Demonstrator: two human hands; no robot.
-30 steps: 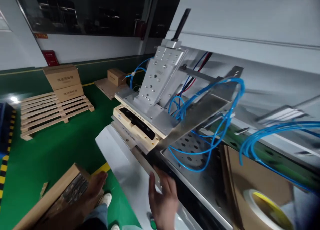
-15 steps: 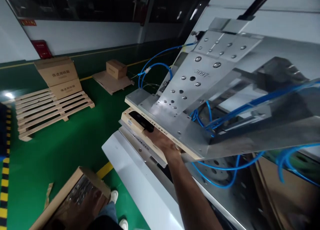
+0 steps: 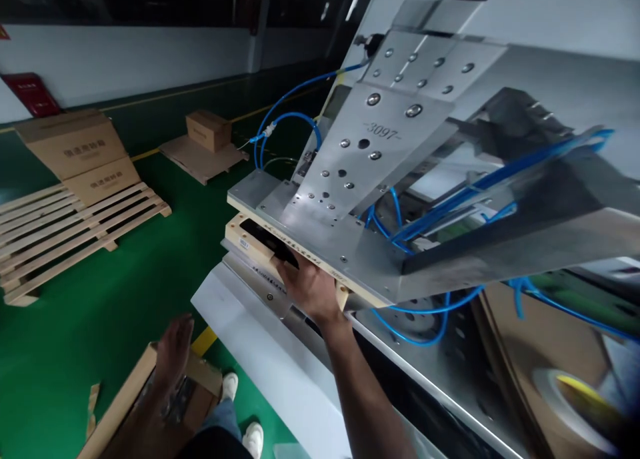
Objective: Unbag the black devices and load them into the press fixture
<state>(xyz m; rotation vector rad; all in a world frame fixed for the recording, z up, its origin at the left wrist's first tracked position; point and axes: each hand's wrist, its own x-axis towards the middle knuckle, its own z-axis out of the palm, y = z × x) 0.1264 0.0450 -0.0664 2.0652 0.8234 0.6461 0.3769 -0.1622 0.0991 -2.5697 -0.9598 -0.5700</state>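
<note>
My right hand (image 3: 313,289) reaches into the narrow gap below the upper metal plate (image 3: 305,229) of a machine. Its thumb and fingers are apart, beside the cream-coloured lower block (image 3: 235,236); some fingertips are hidden under the plate. A dark piece (image 3: 267,238) lies in the block's recess, just left of those fingers. At the lower left, my left hand (image 3: 173,349) is raised over an open cardboard box (image 3: 120,406). It is blurred, with fingers stretched out and nothing visible in it. Inside the box are shiny wrapped items (image 3: 177,399).
Blue air hoses (image 3: 450,309) loop around the metal arm (image 3: 370,139). The machine's white sloped cover (image 3: 260,339) runs below the gap. Behind on the green floor are a wooden pallet (image 3: 110,226) and a small carton (image 3: 207,131). A tape roll (image 3: 575,406) sits at the lower right.
My left hand has come into view above the box. My right hand's fingers have bent and spread at the gap. The view has shifted, so the machine appears further left.
</note>
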